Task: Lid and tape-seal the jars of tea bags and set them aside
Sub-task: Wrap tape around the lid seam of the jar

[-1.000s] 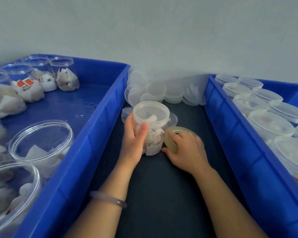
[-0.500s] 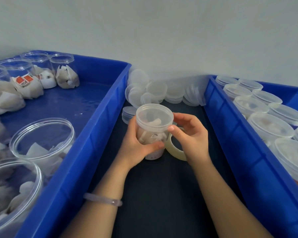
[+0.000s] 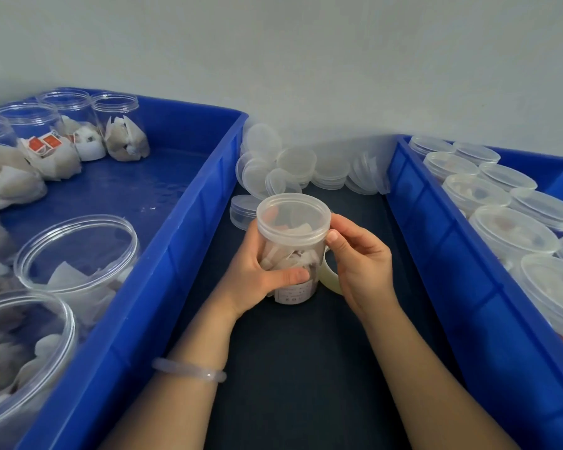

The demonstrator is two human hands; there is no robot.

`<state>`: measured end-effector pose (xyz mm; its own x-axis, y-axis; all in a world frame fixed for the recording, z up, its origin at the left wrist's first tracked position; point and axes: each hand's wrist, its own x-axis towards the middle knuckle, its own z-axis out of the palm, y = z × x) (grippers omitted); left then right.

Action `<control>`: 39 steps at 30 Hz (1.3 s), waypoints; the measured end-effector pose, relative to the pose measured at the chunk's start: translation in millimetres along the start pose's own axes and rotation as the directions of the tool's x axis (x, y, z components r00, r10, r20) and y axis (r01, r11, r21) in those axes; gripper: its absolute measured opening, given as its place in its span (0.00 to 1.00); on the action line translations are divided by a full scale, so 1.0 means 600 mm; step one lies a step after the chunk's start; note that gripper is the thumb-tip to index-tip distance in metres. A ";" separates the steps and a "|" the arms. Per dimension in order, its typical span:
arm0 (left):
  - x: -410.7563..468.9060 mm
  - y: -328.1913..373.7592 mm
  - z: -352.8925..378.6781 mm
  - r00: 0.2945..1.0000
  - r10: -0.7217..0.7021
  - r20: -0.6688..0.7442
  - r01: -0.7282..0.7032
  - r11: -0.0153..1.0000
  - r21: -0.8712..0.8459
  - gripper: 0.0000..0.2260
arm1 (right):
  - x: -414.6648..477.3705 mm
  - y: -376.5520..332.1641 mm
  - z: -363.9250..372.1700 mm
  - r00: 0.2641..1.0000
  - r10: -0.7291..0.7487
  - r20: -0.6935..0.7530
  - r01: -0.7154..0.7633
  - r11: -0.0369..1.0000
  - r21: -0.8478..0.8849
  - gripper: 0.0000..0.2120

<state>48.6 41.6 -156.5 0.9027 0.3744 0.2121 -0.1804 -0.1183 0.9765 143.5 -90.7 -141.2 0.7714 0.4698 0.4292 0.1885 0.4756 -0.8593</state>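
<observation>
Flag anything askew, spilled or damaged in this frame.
Only the spare lids at the back: a tumbled heap, several leaning on edge, not stacked. The jar, gripped by the left hand, is upright, its lid level; the right hand holds the tape roll. Nothing spilled.

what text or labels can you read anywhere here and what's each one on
White label low on the jar gripped by the left hand: printed lines, too blurred to read.
Orange tea-bag tags in the left crate: too small to read.
Tape roll in the right hand: no print visible.
Nothing else bears text.
</observation>
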 end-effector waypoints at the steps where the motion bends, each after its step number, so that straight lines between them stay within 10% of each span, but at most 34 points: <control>1: 0.000 0.000 0.000 1.000 0.002 0.002 -0.002 1.000 0.001 0.43 | 0.000 0.001 0.001 1.000 0.004 -0.008 -0.004 1.000 0.005 0.11; 17: -0.008 0.000 0.016 0.999 0.040 -0.012 -0.039 0.998 0.054 0.33 | 0.003 -0.019 0.004 0.981 0.113 -0.156 -0.113 0.994 0.004 0.07; 23: 0.007 0.045 0.017 0.937 0.087 -0.338 -0.100 0.995 -0.020 0.30 | -0.011 -0.050 0.076 0.988 0.127 -0.093 -0.146 0.957 -0.249 0.20; 30: 0.002 0.052 0.037 0.912 0.202 -0.357 -0.251 0.963 -0.095 0.19 | -0.027 -0.039 0.105 0.930 0.063 -0.362 -0.125 0.981 -0.150 0.15; 39: -0.004 0.076 0.015 0.967 -0.061 -0.247 0.003 0.973 -0.231 0.23 | -0.022 -0.063 0.095 0.928 0.268 -0.258 -0.344 0.882 -0.321 0.12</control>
<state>41.7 27.0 -112.8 0.7875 0.5965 0.1550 -0.2631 0.0980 0.9598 91.6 -72.4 -98.5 0.9233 0.3719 0.0961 0.0958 0.0194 -0.9952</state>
